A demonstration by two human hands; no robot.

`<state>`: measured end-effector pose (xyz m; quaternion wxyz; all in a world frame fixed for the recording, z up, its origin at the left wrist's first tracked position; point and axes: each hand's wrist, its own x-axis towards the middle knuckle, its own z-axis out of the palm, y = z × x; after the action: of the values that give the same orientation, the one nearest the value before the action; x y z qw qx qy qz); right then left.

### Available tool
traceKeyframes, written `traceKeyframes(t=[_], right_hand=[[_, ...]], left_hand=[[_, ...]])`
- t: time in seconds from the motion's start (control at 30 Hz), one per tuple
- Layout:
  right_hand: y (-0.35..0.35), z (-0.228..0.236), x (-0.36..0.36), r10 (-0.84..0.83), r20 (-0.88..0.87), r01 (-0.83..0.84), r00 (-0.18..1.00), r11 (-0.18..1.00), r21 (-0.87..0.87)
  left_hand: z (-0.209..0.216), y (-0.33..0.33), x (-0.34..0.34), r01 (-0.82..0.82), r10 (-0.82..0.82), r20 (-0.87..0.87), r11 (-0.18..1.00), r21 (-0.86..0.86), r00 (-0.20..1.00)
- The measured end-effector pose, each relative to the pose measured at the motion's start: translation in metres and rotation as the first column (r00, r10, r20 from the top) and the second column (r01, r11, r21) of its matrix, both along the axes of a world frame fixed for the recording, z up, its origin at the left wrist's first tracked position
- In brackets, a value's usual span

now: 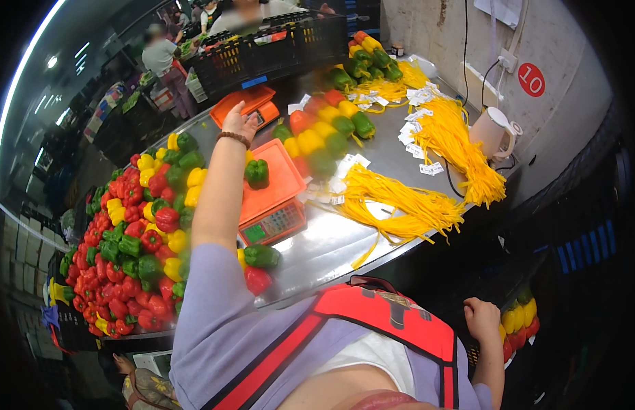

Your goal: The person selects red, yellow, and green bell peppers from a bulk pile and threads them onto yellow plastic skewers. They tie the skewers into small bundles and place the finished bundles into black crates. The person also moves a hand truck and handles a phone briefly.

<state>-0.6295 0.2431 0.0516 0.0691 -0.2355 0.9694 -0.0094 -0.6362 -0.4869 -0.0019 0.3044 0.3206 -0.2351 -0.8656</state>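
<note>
My left hand (241, 124), a beaded bracelet at its wrist, reaches far across the table with fingers apart and nothing in them. It is beside the farther orange scale (263, 113). Under my left forearm, the nearer orange scale (276, 160) carries a green bell pepper (256, 174). To the left lies a big heap of red, yellow and green bell peppers (129, 249). At the lower right, my right hand (482, 318) is low with fingers curled, next to packed rows of peppers (519, 321). Whether it holds anything is hidden.
Yellow net bags (399, 205) with white tags lie in bundles on the metal table (310, 266). Grouped peppers (321, 133) sit behind the nearer scale. A pink kettle (493, 133) stands by the wall. Past a black crate (269, 51) are other people.
</note>
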Motion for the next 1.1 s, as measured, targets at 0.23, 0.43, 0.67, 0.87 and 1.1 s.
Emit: traceKeyframes(t=[0.23, 0.43, 0.67, 0.87, 1.1], right_hand=[[-0.004, -0.004, -0.008, -0.081, -0.082, 0.084, 0.993, 0.996, 0.034], [-0.004, -0.007, -0.007, -0.101, -0.145, 0.098, 0.984, 0.995, -0.029], [-0.007, -0.002, -0.005, -0.168, -0.071, 0.162, 0.983, 0.982, -0.093], [-0.003, -0.002, -0.005, -0.162, -0.092, 0.153, 0.983, 0.984, -0.094], [0.009, 0.024, -0.008, 0.140, 0.286, -0.104, 0.948, 0.985, -0.137]], left_hand=[[0.011, 0.002, -0.003, -0.049, 0.050, 0.036, 0.998, -0.039, 0.998], [-0.007, -0.014, -0.006, -0.034, 0.036, 0.088, 0.999, -0.024, 0.995], [-0.019, -0.001, -0.004, -0.090, 0.092, 0.090, 0.995, -0.032, 0.992], [-0.008, 0.014, 0.022, -0.098, 0.104, 0.087, 0.993, -0.061, 0.991], [0.003, 0.047, 0.049, -0.091, 0.092, 0.008, 0.987, -0.131, 0.996]])
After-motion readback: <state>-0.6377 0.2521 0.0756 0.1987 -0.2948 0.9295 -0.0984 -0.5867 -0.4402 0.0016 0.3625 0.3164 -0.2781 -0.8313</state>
